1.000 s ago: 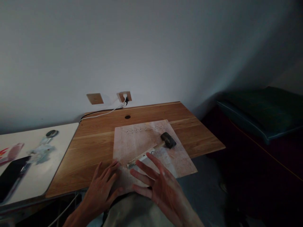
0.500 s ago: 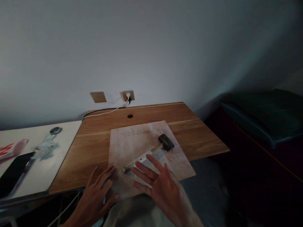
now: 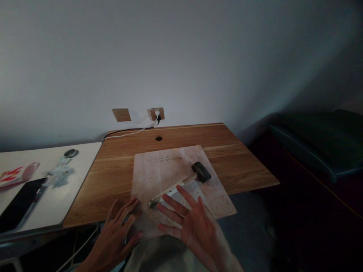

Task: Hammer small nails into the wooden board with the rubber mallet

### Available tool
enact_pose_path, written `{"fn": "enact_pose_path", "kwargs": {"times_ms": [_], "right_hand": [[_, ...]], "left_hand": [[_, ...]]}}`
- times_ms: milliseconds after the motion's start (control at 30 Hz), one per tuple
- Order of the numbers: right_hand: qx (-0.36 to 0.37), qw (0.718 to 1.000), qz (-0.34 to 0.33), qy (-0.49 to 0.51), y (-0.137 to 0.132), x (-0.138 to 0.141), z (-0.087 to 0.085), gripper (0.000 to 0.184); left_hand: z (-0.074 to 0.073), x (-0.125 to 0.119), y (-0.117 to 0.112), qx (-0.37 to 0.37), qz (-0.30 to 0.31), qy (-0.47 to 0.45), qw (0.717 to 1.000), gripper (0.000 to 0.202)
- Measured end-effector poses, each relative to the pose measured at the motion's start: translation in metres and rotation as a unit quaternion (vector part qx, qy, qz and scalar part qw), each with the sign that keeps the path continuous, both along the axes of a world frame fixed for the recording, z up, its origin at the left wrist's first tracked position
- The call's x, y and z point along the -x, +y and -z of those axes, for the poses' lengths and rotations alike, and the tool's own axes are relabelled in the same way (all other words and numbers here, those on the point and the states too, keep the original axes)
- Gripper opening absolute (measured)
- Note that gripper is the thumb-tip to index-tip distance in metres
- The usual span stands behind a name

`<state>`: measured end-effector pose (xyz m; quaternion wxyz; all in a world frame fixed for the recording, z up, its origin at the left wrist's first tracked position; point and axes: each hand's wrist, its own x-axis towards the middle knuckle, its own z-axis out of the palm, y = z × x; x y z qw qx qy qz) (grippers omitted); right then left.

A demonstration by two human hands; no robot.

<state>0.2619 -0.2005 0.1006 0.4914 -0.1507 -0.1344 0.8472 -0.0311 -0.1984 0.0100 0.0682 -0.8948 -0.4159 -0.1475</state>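
Observation:
My left hand (image 3: 116,232) rests with its fingers spread at the near left corner of a pale board (image 3: 153,177). Palm up and fingers apart, my right hand (image 3: 193,226) is held over the board's near edge with nothing in it. Just beyond its fingertips a mallet lies slantwise on the board, its black head (image 3: 201,172) to the right and its worn handle (image 3: 167,192) pointing to the near left. The right hand's fingers hide a little of the board by the handle. Several small nails (image 3: 167,157) stand in a row along the board's far side.
The board lies on a wooden tabletop (image 3: 113,177) with a cable hole. To the left, a white table (image 3: 82,166) holds a phone (image 3: 21,202), a red-and-white packet (image 3: 18,174) and a clear plastic bag (image 3: 59,173). Cables run to a wall socket (image 3: 157,113). A dark cushion (image 3: 320,143) is at right.
The view has shifted slightly, so the table and board appear a little further right. Both hands keep nearly the same pose, and the mallet stays where it lay on the board.

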Motion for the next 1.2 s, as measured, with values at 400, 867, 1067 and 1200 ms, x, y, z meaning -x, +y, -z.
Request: {"fn": "enact_pose_path", "kwargs": {"times_ms": [400,867,1067,1200], "right_hand": [[-0.025,0.998,-0.006,0.049,0.003,0.003,-0.005,0.064],[-0.056,0.997,-0.048,0.005,0.007,0.007,-0.007,0.072],[-0.069,0.996,-0.048,0.002,0.007,0.004,-0.001,0.071],[-0.067,0.997,-0.032,0.004,0.008,0.004,-0.002,0.071]], "left_hand": [[-0.013,-0.009,-0.003,0.013,-0.04,-0.097,0.994,0.041],[-0.07,-0.08,-0.006,-0.029,0.116,-0.149,0.982,0.056],[-0.069,-0.087,0.0,0.001,0.104,-0.15,0.983,0.064],[-0.072,-0.091,0.002,0.008,0.081,-0.184,0.98,0.064]]}}
